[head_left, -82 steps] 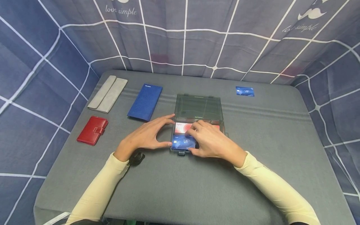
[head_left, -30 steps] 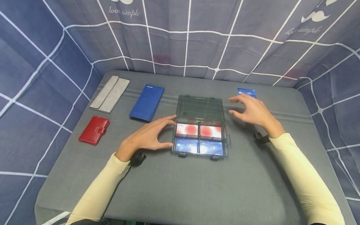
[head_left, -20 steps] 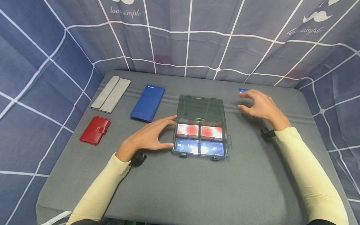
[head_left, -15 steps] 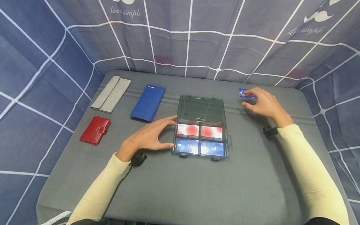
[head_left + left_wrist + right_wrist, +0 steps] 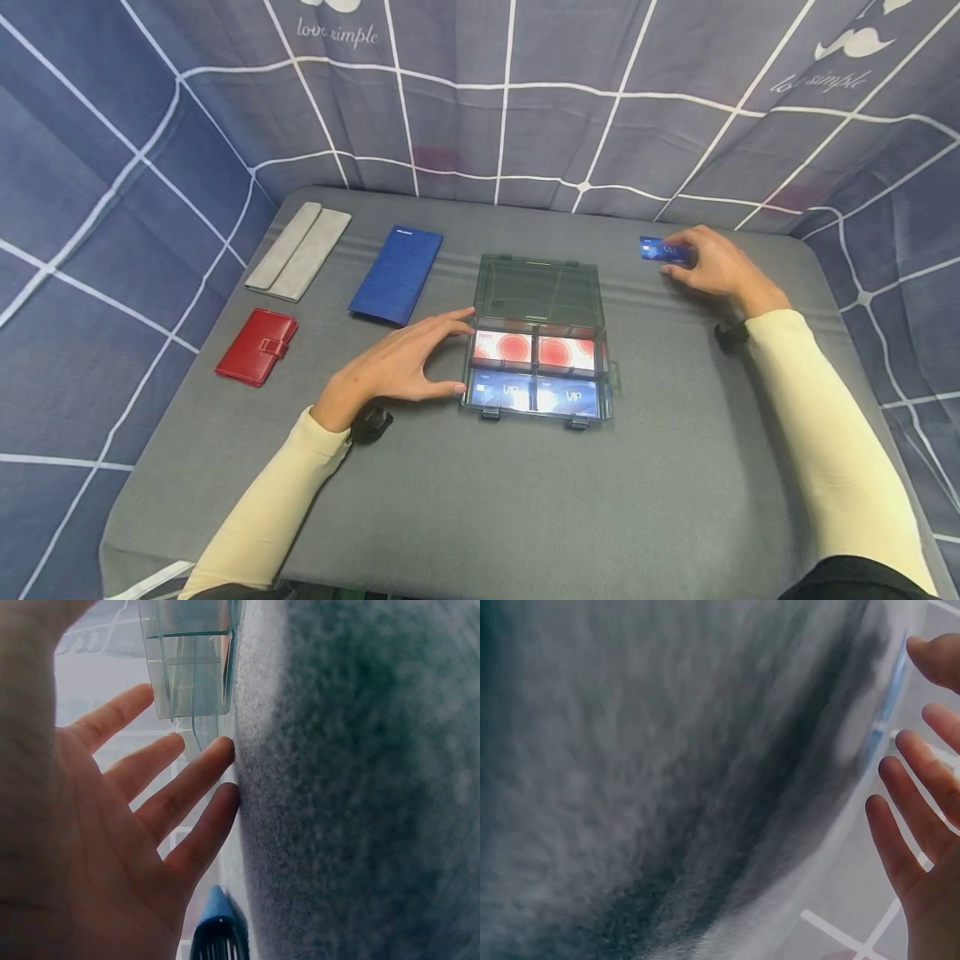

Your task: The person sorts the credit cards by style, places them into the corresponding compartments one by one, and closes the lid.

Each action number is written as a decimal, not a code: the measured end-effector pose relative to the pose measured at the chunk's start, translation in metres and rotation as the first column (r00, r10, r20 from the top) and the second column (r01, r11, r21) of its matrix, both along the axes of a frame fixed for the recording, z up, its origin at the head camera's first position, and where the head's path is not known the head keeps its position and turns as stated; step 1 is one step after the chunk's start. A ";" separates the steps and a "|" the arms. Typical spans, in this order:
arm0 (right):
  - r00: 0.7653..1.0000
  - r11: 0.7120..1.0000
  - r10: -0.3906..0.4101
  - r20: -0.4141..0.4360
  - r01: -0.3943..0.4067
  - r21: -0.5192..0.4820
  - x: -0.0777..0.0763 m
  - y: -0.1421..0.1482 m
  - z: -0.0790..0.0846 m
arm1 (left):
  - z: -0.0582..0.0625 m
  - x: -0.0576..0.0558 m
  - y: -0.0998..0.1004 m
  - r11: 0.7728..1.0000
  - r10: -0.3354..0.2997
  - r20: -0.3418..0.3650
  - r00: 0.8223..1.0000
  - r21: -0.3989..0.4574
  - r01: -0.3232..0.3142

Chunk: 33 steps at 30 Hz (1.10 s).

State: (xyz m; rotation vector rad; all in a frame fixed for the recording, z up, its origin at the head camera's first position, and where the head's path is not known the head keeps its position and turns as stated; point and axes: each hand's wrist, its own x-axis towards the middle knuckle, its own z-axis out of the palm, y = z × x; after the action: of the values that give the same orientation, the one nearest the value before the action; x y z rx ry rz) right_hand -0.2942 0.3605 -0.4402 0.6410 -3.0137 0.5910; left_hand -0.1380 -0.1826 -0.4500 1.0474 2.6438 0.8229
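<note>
A dark translucent organizer box (image 5: 537,292) lies with its lid folded back on the grey table. In its front row sit two blue VIP cards (image 5: 491,392), and behind them two white cards with red circles (image 5: 504,347). My left hand (image 5: 401,358) rests at the box's left side, thumb and forefinger spread along it; its fingers stretch out in the left wrist view. At the back right my right hand (image 5: 716,265) reaches over a blue VIP card (image 5: 651,248) on the table, fingertips over the card and thumb by its near edge. The right wrist view shows those fingers spread.
To the left lie a red wallet with a strap (image 5: 257,347), a grey flap wallet (image 5: 298,252) and a blue folder (image 5: 395,275). A dark blue checked curtain (image 5: 450,92) hangs behind and on both sides of the grey table (image 5: 495,508).
My right hand has left the box's front row, where a second blue card now shows at right, and moved right and back to the loose blue card. The left hand has stayed by the box.
</note>
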 end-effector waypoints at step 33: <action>0.999 0.999 0.030 0.022 -0.029 -0.020 -0.016 0.021 -0.005 | 0.000 -0.001 0.000 1.000 0.007 0.012 1.000 -0.005 -0.007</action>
State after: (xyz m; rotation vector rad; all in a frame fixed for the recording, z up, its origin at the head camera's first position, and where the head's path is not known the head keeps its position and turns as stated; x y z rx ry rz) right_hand -0.3103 0.3817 -0.4450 0.6836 -3.0205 0.6321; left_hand -0.1390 -0.1829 -0.4502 1.0298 2.6397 0.8208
